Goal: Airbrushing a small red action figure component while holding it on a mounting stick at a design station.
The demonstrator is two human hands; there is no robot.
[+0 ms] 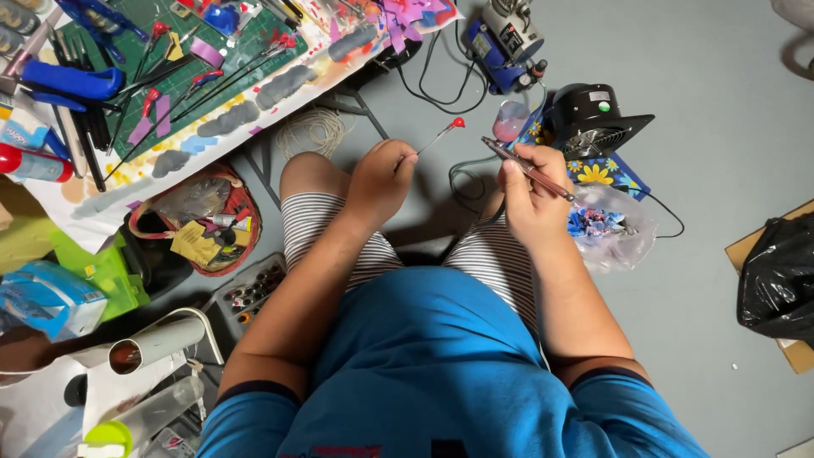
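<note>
We see a thin stick (pixel 439 135) with a small red tip in the left hand (pixel 381 178). The stick is long and thin. It points up and to the right, away from the body, and its red tip is at the far end. The left fingers (pixel 405 159) are shut tight on its near end, so most of the stick pokes out past them.

The right hand (pixel 530 199) holds a brown pen tool (pixel 527 170). This tool lies on a slant, with one end up and to the left, toward the stick, and the other end down and to the right. The right fingers are curled shut around its middle. The two hands are near each other, above the knees, over the grey floor (pixel 721 102).

Just right of the right hand lies a clear bag (pixel 623 246) with small blue and purple bits in it. Behind it sits a black fan (pixel 589 119) on a blue cloth with yellow flowers. A blue machine (pixel 504 47) with black cords stands farther back.

To the left is a surface (pixel 254 119) with a green mat (pixel 195 72), and many thin tools lie on it. Below it sits a red basket (pixel 242 220) with a yellow tag inside. A black bag (pixel 780 280) lies far right.
</note>
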